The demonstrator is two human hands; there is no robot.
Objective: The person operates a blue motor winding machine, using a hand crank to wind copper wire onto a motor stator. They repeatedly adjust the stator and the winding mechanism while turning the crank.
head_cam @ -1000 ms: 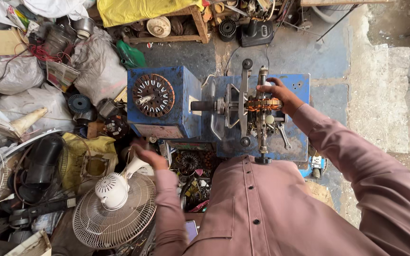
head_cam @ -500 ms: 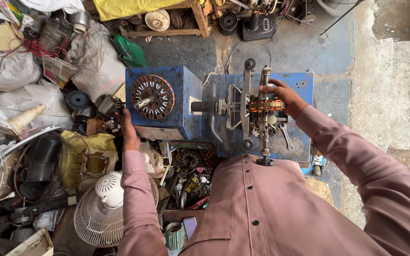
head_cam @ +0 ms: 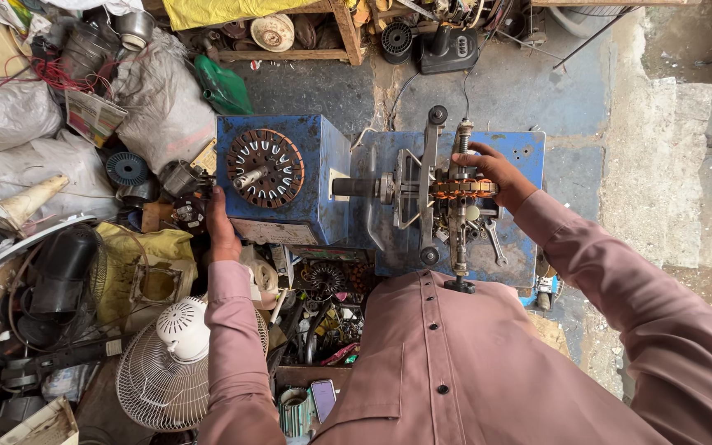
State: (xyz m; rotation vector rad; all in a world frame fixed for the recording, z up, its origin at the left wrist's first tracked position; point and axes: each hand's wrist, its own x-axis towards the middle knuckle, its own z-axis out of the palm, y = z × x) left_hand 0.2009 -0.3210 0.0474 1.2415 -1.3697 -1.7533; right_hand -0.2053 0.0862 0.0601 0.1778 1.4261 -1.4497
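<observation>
A blue coil-winding machine (head_cam: 323, 140) stands in front of me, with a round slotted stator (head_cam: 264, 167) lying on its box. My right hand (head_cam: 492, 171) rests on the copper-wound coil (head_cam: 456, 189) clamped in the machine's metal frame (head_cam: 426, 194), fingers curled over it. My left hand (head_cam: 220, 227) is pressed against the left side of the blue box, near small motor parts (head_cam: 181, 177); what its fingers do there is hidden.
A white fan (head_cam: 176, 363) lies at lower left beside a black pot (head_cam: 59, 272) and a yellow bag (head_cam: 146, 264). Sacks (head_cam: 162, 107) and scrap fill the left. A tray of parts (head_cam: 323, 313) and a phone (head_cam: 324, 400) sit below the machine. Concrete floor (head_cam: 661, 165) is to the right.
My left hand rose from near the white fan to the blue box's left side. The right hand stayed on the coil. The view shifted slightly downward.
</observation>
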